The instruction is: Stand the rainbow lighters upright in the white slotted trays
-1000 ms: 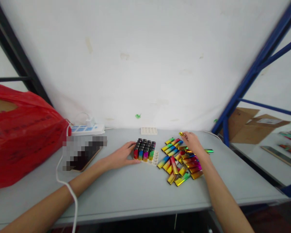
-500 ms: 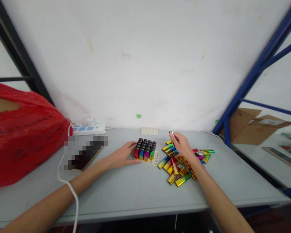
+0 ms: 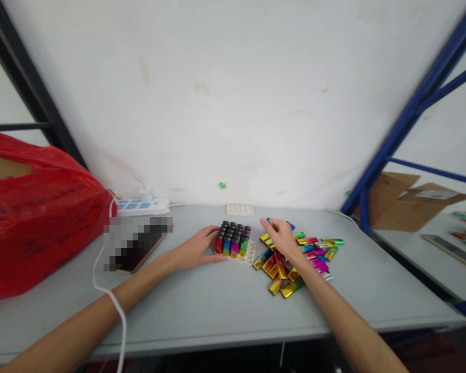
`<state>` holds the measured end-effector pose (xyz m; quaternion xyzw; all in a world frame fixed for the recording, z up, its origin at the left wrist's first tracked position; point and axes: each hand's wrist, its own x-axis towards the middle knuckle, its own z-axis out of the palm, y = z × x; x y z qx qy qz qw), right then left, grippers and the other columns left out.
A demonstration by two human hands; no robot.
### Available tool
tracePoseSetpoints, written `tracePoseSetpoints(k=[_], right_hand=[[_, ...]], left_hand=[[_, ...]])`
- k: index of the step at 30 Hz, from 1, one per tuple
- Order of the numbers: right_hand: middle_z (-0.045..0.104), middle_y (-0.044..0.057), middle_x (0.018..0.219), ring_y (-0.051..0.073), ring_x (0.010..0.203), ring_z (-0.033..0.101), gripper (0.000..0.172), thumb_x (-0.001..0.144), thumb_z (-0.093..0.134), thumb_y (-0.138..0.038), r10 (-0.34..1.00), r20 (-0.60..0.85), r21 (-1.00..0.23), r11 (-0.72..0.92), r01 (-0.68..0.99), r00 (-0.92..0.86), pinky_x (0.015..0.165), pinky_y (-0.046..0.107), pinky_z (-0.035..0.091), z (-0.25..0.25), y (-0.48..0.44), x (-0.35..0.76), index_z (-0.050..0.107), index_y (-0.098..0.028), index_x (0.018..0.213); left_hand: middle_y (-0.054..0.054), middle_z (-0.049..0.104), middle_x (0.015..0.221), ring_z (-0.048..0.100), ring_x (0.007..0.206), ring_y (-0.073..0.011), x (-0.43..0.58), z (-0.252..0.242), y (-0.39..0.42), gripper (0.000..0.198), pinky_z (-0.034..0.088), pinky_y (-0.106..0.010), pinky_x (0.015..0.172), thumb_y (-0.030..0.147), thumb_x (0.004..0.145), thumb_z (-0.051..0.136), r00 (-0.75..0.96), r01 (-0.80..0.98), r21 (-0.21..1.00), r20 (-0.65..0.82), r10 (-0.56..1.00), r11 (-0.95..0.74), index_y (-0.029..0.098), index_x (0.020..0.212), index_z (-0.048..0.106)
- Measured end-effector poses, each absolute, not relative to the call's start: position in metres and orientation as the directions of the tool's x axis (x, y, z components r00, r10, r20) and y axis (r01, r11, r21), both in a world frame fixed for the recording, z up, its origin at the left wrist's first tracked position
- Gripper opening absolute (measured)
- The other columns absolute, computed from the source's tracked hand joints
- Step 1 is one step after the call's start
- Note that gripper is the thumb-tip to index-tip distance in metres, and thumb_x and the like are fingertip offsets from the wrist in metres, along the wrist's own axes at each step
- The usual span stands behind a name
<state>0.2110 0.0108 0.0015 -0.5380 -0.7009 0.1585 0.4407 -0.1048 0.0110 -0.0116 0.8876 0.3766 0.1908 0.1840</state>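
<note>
A white holed tray (image 3: 250, 253) holds several upright lighters (image 3: 233, 241) with black tops and shiny coloured bodies. Its right-hand column of holes shows bare. My left hand (image 3: 196, 248) steadies the tray from the left, thumb along the front edge and fingers at the back-left lighters. My right hand (image 3: 282, 237) is closed on a lighter (image 3: 270, 221), mostly hidden by the fingers, with its dark end showing. Beneath and around that hand lies a loose pile of metallic lighters (image 3: 279, 267) in gold, red, blue, green and pink.
A second white tray (image 3: 239, 209) rests against the wall. On the left are a phone (image 3: 143, 254), a power strip (image 3: 142, 207), a white cable (image 3: 112, 298) and a red plastic bag (image 3: 42, 217). A blue metal frame (image 3: 404, 119) and cardboard box (image 3: 407, 204) stand right.
My right hand has turned and shifted slightly left and down, and the lighter's end now points lower between the fingers. My left hand and the tray stay put.
</note>
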Motion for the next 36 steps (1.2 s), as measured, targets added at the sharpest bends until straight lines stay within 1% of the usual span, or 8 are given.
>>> tracePoseSetpoints(k=[6,13,19,24,28,31,33,36], right_hand=[[0.040,-0.004,0.055,0.015,0.057,0.039,0.047,0.097,0.046,-0.053,0.878,0.475,-0.670,0.407,0.621,-0.061,0.060,0.031,0.029,0.002,0.005,0.202,0.031,-0.027,0.061],[0.050,-0.004,0.065,0.017,0.062,0.049,0.042,0.109,0.040,-0.053,0.855,0.489,-0.605,0.476,0.639,-0.173,0.064,0.031,0.034,0.013,-0.007,0.196,0.041,-0.026,0.077],[0.061,0.003,0.086,0.019,0.080,0.057,0.041,0.114,0.038,-0.047,0.724,0.562,-0.400,0.661,0.635,-0.400,0.076,0.031,0.041,0.024,-0.020,0.195,0.050,-0.024,0.082],[0.056,-0.003,0.062,0.014,0.058,0.050,0.047,0.110,0.050,-0.050,0.757,0.423,-0.455,0.653,0.605,-0.499,0.061,0.028,0.034,0.024,-0.023,0.194,0.052,-0.023,0.073],[0.070,0.000,0.066,0.015,0.059,0.061,0.043,0.103,0.066,-0.049,0.781,0.350,-0.569,0.616,0.545,-0.518,0.060,0.026,0.038,0.022,-0.024,0.195,0.063,-0.020,0.071],[0.078,0.002,0.074,0.018,0.065,0.070,0.030,0.100,0.072,-0.044,0.776,0.266,-0.610,0.595,0.523,-0.572,0.062,0.025,0.043,0.022,-0.025,0.196,0.074,-0.019,0.083],[0.080,0.003,0.076,0.019,0.066,0.072,0.026,0.100,0.073,-0.042,0.771,0.238,-0.565,0.605,0.562,-0.591,0.062,0.025,0.044,0.021,-0.026,0.194,0.077,-0.019,0.090],[0.080,0.006,0.079,0.020,0.067,0.071,0.032,0.101,0.072,-0.047,0.777,0.249,-0.393,0.627,0.673,-0.578,0.061,0.027,0.040,0.020,-0.028,0.186,0.076,-0.019,0.085]], left_hand=[[-0.018,0.053,0.158,0.050,0.148,-0.0369,-0.105,-0.011,0.011,0.076,0.037,-0.050,0.129,0.068,0.090,0.074,0.647,0.595,0.474,0.196,0.737,-0.649,0.019,0.146,0.060],[-0.017,0.053,0.158,0.050,0.148,-0.0356,-0.105,-0.014,0.012,0.078,0.038,-0.049,0.128,0.069,0.092,0.072,0.657,0.593,0.454,0.204,0.725,-0.665,0.019,0.150,0.056],[-0.015,0.056,0.156,0.054,0.145,-0.0348,-0.107,-0.017,0.013,0.077,0.041,-0.047,0.127,0.068,0.091,0.073,0.659,0.563,0.457,0.254,0.707,-0.689,0.022,0.150,0.057],[-0.016,0.056,0.155,0.053,0.145,-0.0367,-0.108,-0.018,0.014,0.075,0.042,-0.050,0.126,0.067,0.090,0.075,0.656,0.560,0.462,0.260,0.709,-0.688,0.022,0.148,0.059],[-0.017,0.055,0.156,0.051,0.146,-0.0364,-0.109,-0.019,0.015,0.075,0.040,-0.050,0.127,0.068,0.091,0.073,0.662,0.567,0.461,0.239,0.711,-0.683,0.020,0.147,0.059],[-0.017,0.053,0.157,0.050,0.147,-0.0362,-0.109,-0.020,0.015,0.075,0.039,-0.051,0.127,0.069,0.092,0.071,0.665,0.573,0.453,0.231,0.710,-0.683,0.020,0.148,0.057],[-0.017,0.052,0.158,0.050,0.147,-0.0355,-0.109,-0.020,0.014,0.076,0.038,-0.050,0.128,0.070,0.093,0.071,0.665,0.575,0.450,0.229,0.711,-0.683,0.021,0.149,0.056],[-0.016,0.053,0.157,0.051,0.147,-0.0349,-0.107,-0.017,0.013,0.076,0.039,-0.049,0.127,0.068,0.092,0.073,0.664,0.573,0.453,0.232,0.710,-0.684,0.021,0.150,0.055]])
